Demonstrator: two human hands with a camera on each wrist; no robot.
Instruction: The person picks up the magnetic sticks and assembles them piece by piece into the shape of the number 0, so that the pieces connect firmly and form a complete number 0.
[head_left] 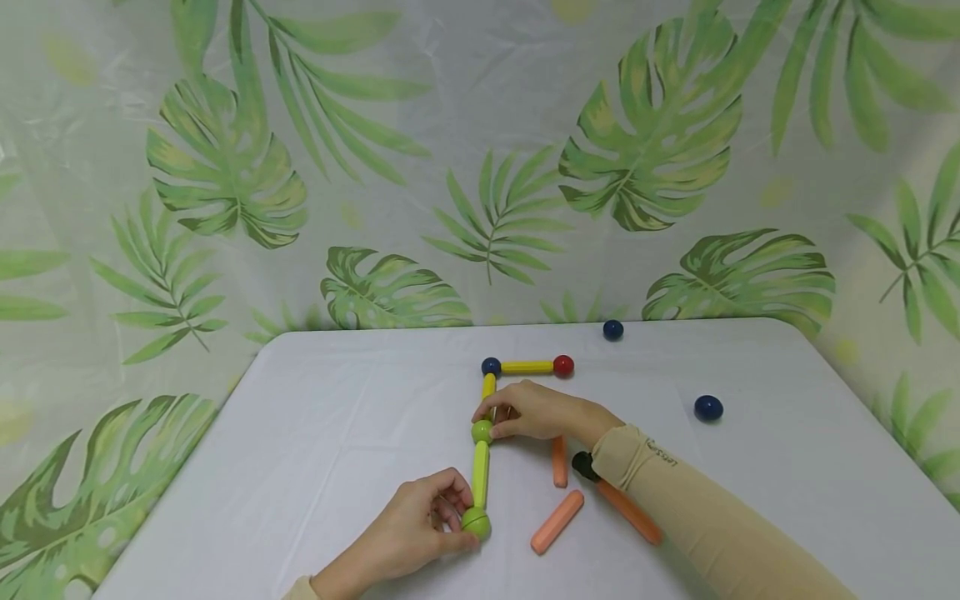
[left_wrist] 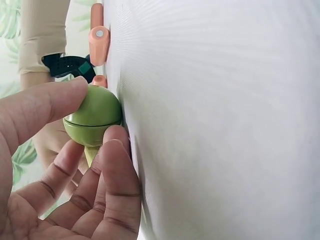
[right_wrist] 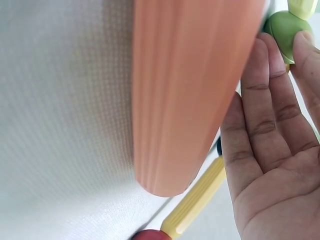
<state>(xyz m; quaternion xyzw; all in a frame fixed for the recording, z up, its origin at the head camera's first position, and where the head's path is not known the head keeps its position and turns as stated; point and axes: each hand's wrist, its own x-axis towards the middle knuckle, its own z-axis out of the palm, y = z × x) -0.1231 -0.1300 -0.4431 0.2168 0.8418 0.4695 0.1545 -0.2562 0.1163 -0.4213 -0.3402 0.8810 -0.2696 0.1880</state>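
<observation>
Left hand: the left hand pinches the near green ball between thumb and fingers, fingers curled round it; the ball rests on the counter.
Right hand: the right hand holds the middle green ball with its fingertips; in the right wrist view the fingers lie fairly straight against that ball.
Green rod: a green rod runs between the two green balls, touching both.
Structure beyond the middle green ball: a yellow-green rod leads up to a dark blue ball; from it a yellow rod runs sideways to a red ball.
Orange rods: three orange rods lie loose just beside the green rod, on the right hand's side, one partly under the sleeve.
Loose balls: two blue balls lie well apart from the red ball, on its far and outer side.
Backdrop: a leaf-print sheet hangs behind the counter.
</observation>
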